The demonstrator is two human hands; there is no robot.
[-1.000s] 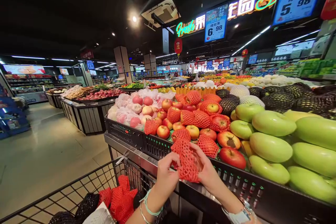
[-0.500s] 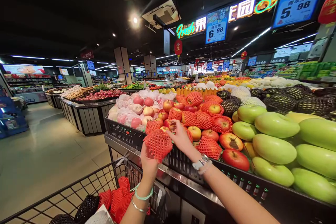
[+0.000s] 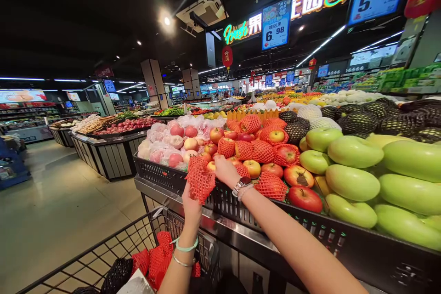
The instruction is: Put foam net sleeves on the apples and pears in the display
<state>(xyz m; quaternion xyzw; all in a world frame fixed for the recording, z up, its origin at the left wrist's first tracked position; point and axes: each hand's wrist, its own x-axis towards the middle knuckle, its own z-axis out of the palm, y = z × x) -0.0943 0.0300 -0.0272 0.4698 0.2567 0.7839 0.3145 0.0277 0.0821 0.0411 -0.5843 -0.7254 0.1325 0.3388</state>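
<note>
My left hand [image 3: 191,204] is closed around the lower part of a red foam fruit net [image 3: 201,184], held upright just outside the crate's front edge. Beside it, my right hand [image 3: 226,171] reaches over the edge with its fingers curled down among the apples. A yellow-red apple [image 3: 211,165] shows right at those fingers, partly covered. The right fingertips are hidden, so their exact grip does not show. Around the hand lie red apples, some bare and some in red foam nets, such as a netted apple [image 3: 272,185] to its right.
A shopping cart [image 3: 103,243] stands below left, holding red nets [image 3: 155,257] and black netted items [image 3: 117,275]. The black crate [image 3: 161,174] also bears plastic-wrapped fruit [image 3: 175,142] on the left. Long green fruit [image 3: 354,183] are piled at right.
My right hand has moved down and left onto the apples, its fingers now curled. My left hand still holds the net, which looks narrower and more upright. The view has shifted slightly.
</note>
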